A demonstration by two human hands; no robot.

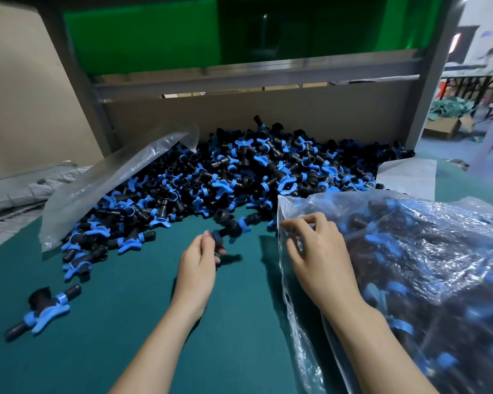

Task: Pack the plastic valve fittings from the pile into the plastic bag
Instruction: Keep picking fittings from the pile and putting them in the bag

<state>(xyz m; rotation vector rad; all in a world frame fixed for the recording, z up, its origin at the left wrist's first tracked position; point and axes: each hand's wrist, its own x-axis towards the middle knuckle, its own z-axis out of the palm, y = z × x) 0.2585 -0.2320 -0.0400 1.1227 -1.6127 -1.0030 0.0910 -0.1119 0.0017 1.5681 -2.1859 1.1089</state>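
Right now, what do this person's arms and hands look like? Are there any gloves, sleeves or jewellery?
The left hand and the right hand are both bare, with no gloves. The left forearm and the right forearm are uncovered down to the picture's bottom edge, with no sleeve in view. No watch, bracelet, ring, tape or marking shows on either.

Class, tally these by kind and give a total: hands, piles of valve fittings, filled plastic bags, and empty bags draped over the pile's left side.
Hands: 2, the left hand gripping a fitting, the right hand holding the filled bag at its edge
Pile of fittings: 1
Filled bag: 1
Empty bag: 1
Total: 5
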